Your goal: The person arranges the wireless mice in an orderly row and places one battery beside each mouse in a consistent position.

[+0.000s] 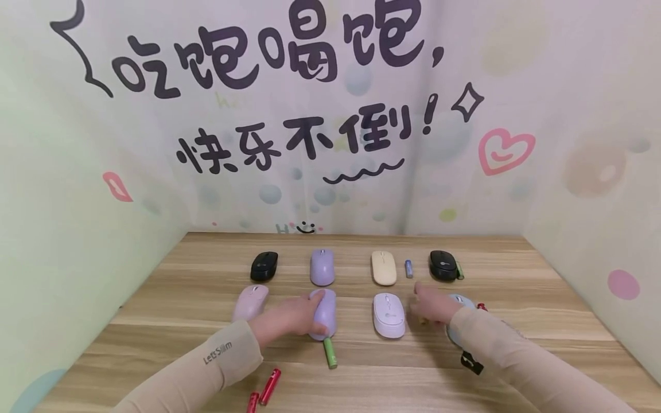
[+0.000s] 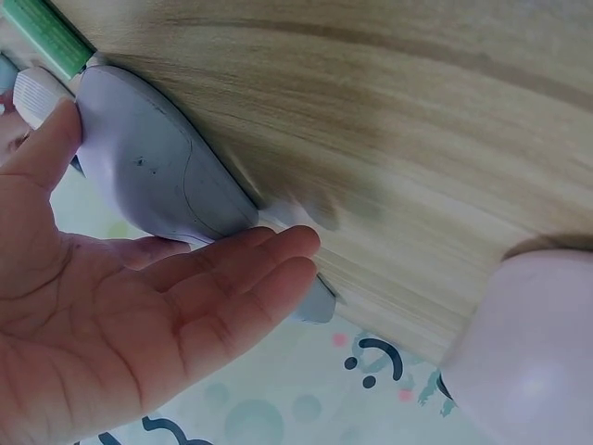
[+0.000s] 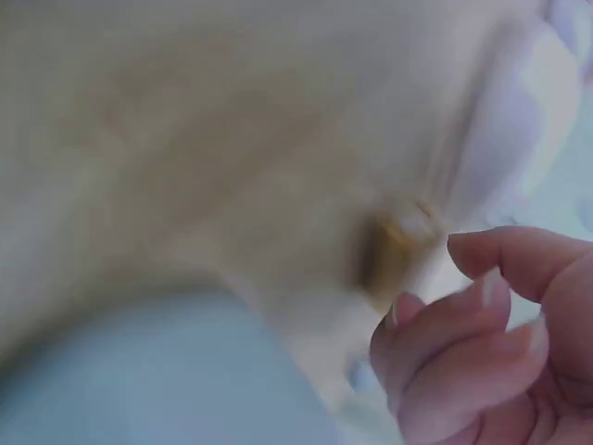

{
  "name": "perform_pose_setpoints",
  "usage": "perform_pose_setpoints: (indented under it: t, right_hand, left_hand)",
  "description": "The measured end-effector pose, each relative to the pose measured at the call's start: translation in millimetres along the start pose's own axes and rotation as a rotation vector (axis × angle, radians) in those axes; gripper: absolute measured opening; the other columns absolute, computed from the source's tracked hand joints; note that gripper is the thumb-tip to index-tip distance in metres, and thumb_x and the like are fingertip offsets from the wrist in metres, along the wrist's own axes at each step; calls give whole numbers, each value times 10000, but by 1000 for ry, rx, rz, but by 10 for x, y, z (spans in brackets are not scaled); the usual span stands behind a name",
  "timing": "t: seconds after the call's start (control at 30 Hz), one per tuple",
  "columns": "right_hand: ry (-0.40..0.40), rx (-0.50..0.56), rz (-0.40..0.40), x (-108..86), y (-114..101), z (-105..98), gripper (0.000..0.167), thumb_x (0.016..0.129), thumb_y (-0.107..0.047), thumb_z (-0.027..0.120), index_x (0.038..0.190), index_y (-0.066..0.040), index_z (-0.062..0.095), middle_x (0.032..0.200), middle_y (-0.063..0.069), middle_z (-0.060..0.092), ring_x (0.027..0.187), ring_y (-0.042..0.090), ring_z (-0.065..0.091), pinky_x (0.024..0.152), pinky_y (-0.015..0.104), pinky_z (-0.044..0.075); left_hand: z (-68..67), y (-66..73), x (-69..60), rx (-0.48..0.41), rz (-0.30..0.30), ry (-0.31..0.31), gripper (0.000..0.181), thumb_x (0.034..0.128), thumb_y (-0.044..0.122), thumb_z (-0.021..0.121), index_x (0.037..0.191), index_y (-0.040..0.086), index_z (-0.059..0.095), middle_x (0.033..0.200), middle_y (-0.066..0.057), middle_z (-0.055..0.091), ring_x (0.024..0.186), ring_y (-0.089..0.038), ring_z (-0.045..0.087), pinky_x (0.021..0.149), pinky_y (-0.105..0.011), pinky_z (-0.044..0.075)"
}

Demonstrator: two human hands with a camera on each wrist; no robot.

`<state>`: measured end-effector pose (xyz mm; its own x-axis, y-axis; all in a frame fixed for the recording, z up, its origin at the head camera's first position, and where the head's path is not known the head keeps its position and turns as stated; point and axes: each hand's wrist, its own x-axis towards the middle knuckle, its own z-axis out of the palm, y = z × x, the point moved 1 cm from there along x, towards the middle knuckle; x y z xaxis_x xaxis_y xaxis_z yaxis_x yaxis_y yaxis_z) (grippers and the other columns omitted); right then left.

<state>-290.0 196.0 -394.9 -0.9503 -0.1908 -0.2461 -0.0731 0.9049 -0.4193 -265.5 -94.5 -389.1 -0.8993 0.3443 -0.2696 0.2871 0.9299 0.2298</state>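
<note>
We see the left hand [image 1: 291, 318] gripping the near purple mouse [image 1: 325, 315] in the near row, thumb at its near end and a finger at its far end, probably because that span steadies the rounded shell; the remaining fingers reach out straight beside it. The right hand [image 1: 436, 304] bends its fingers loosely, thumb apart, just beside a blurred gold piece [image 3: 398, 246] (we cannot tell whether skin meets it), and pinches nothing that we can make out. The mice stand in two rows, which we take as a way of giving each some elbow room. Past the near purple mouse, a bare strip of tabletop [image 1: 356, 373] separates it from the white mouse [image 1: 389, 318]; on its other side, the pink mouse [image 1: 250, 302] lies close to the left wrist. A green battery [image 1: 330, 353] sits right at the mouse's near end, so room that way is tight. The right forearm passes over the blue mouse [image 1: 462, 300], leaving little slack beneath. Ahead, the far row stands near the tabletop's back edge, where the printed wall [image 1: 310, 212] rises and limits forward reach.
</note>
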Motion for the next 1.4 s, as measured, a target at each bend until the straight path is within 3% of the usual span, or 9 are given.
perform_pose_setpoints:
  t: [0.27,0.43,0.57,0.83,0.93,1.03,1.17,1.27,1.4]
  right_hand:
    - [210,-119,-20,-131,358,-555,557,860,-392,582,1099,107,517,1034,303,581,883,374,582,733,465,463]
    - [53,-71,29,-214,687,-570,779,873,-507,507,1234,176,403,1201,397,447,1083,526,446,834,561,406]
    - [-87,52,109,-237,857,-469,939,847,-599,479,1325,178,261,1309,402,322,1147,567,357,768,604,416]
    - [-143,227,179,-265,891,-368,1028,824,-611,511,1365,170,119,1351,420,195,1159,607,298,705,696,375]
    - [-146,234,185,-269,891,-369,1033,822,-618,506,1372,159,106,1346,425,198,1151,616,298,700,696,378]
    - [-151,248,189,-283,893,-380,1032,825,-616,503,1375,156,94,1336,434,208,1142,624,303,694,706,372]
    - [-160,250,184,-302,901,-400,1020,833,-606,501,1358,177,113,1276,441,298,1104,595,377,692,706,373]
    - [-148,201,159,-309,911,-420,978,835,-602,499,1311,206,218,1179,403,424,1031,506,480,720,640,411]
    - [-121,128,118,-304,944,-426,871,840,-592,499,1204,193,398,1036,270,554,914,334,544,767,508,438]
  left_hand:
    - [21,2,19,6,-2,-8,832,791,470,655,1421,66,293,1357,-210,431,1152,-315,507,931,-436,415]
    - [21,-3,11,6,-14,-9,832,788,470,658,1422,71,295,1363,-204,427,1146,-312,509,927,-437,417]
    - [20,-7,1,-2,-19,-7,834,784,463,666,1420,68,297,1357,-212,428,1135,-321,513,923,-443,417]
    - [-68,-146,-82,-120,-7,54,834,825,448,626,1429,19,243,1393,-224,359,1183,-336,461,960,-461,387]
    - [-179,-194,-230,-57,-19,78,674,861,432,584,1334,-16,411,1312,-213,464,1158,-338,490,939,-468,403]
    - [-236,-180,-489,62,-13,110,459,834,373,628,1050,-31,596,1022,-173,609,946,-312,585,796,-462,471]
    - [-161,-175,-837,163,18,119,315,754,322,702,751,32,578,717,-74,571,693,-236,573,625,-419,482]
    - [-57,-230,-997,177,-6,70,345,719,366,723,712,67,552,663,-25,545,645,-198,555,613,-398,480]
    - [48,-300,-1086,91,-71,-4,377,717,402,732,776,78,548,662,1,499,617,-177,492,601,-384,450]
